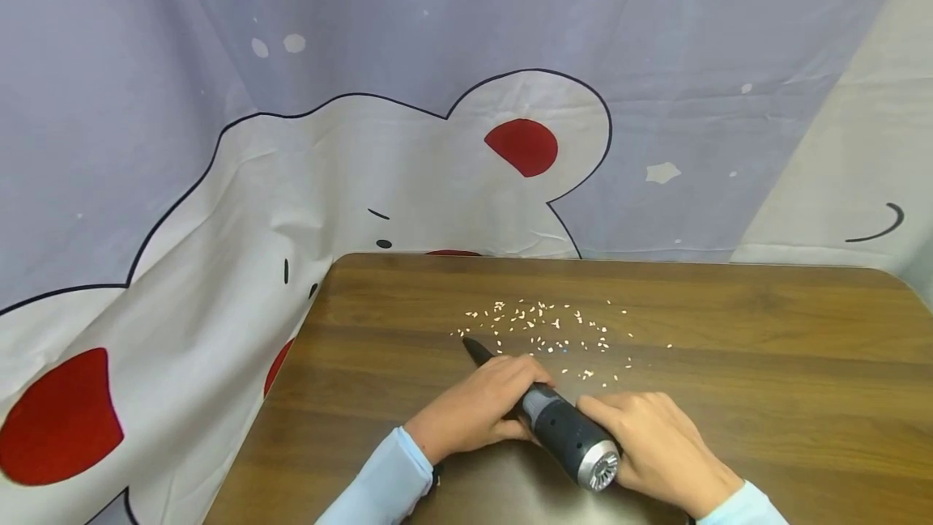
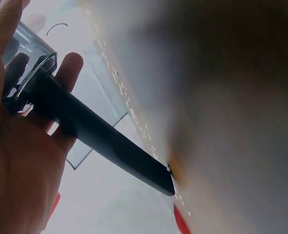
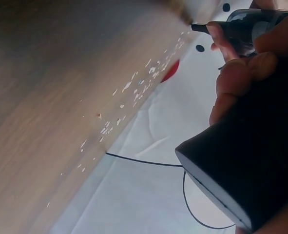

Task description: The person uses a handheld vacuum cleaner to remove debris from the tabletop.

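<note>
A black and silver handheld vacuum cleaner (image 1: pixel 572 440) is held at a slant over the table, its motor end toward me. My left hand (image 1: pixel 484 403) grips its front part, where the clear dust cup meets the long black nozzle (image 2: pixel 114 141). The thick black handle (image 3: pixel 241 151) is gripped by my right hand (image 1: pixel 659 444). In the head view the nozzle tip lies at the left edge of scattered small white scraps (image 1: pixel 556 323). That tip is at the tabletop or just over it; I cannot tell if it touches. My left palm hides part of the nozzle in the head view.
The brown wood-grain table (image 1: pixel 765 347) has rounded far corners. A cloth (image 1: pixel 408 160) with a cartoon print hangs behind it and along its left side. A few scraps lie farther right, apart from the main scatter.
</note>
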`<control>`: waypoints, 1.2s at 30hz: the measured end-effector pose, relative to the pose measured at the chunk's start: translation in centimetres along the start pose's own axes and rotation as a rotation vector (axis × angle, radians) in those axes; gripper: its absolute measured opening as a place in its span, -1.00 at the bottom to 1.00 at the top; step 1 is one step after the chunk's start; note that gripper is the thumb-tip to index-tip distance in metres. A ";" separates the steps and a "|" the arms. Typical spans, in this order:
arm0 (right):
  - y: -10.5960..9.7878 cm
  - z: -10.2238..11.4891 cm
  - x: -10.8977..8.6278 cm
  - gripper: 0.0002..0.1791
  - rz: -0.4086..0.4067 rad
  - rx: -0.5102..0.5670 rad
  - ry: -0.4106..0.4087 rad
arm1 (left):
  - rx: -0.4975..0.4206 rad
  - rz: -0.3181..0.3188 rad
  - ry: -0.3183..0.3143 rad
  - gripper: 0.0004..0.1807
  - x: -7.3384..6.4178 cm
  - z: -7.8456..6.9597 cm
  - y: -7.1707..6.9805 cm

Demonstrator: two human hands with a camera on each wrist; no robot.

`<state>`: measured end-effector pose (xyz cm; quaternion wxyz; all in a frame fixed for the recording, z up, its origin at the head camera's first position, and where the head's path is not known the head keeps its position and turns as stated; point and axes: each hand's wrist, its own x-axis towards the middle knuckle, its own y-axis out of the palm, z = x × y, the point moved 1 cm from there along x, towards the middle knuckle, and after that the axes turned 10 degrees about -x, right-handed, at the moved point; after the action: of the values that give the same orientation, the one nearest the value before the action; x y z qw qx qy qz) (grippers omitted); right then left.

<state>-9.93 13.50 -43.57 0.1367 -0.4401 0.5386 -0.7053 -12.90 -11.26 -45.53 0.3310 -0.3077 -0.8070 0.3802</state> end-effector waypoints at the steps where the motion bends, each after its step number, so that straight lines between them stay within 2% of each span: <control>1: 0.1 0.0 0.1 -0.59 0.004 0.000 0.002 | -0.002 -0.001 -0.007 -0.37 0.0 0.1 -0.1; 21: 1.1 -0.1 2.3 -0.58 0.063 -0.039 0.012 | -0.002 0.027 -0.116 -0.31 -0.7 1.3 -1.5; 26: 1.2 -0.2 2.3 -0.58 0.080 -0.066 0.023 | -0.018 0.034 -0.112 -0.31 -0.5 1.7 -1.4; 36: 1.2 -0.3 2.4 -0.58 0.082 -0.084 0.036 | -0.045 0.014 -0.058 -0.32 0.2 2.5 -1.4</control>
<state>-11.87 11.60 -43.44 0.1372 -0.4103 0.5877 -0.6838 -15.25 -12.84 -45.57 0.2975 -0.3096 -0.8224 0.3732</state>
